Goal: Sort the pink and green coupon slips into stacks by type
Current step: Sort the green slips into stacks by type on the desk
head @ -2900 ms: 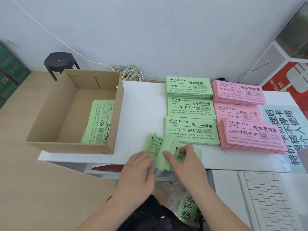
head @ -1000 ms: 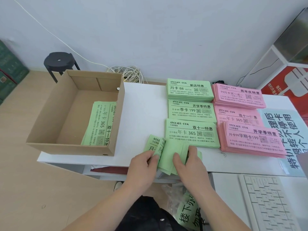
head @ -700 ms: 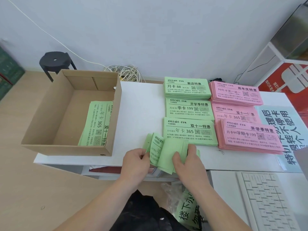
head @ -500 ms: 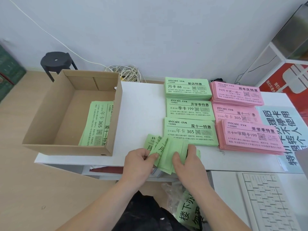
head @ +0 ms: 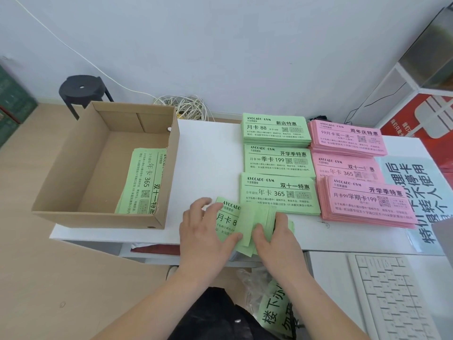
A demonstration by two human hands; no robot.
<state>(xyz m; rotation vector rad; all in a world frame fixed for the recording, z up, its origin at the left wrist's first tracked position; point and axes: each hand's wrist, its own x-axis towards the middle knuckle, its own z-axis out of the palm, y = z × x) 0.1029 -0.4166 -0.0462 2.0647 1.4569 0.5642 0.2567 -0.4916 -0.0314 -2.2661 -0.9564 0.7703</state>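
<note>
At the white table's [head: 210,155] near edge, the left hand [head: 203,231] and right hand [head: 277,239] are gripping 1 fanned bundle of green slips [head: 255,217], thumbs pressing on top. Just beyond, 3 green stacks [head: 277,160] are lying in a column, with 3 pink stacks [head: 348,168] beside them on the right. Farther left, a cardboard box [head: 68,153] is holding more green coupons [head: 142,182].

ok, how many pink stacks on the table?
3, in one column, back to front: far pink stack, middle pink stack, partly covered by the near pink stack. No others visible.

Left hand [head: 202,231], right hand [head: 278,244]: curled grips
</note>
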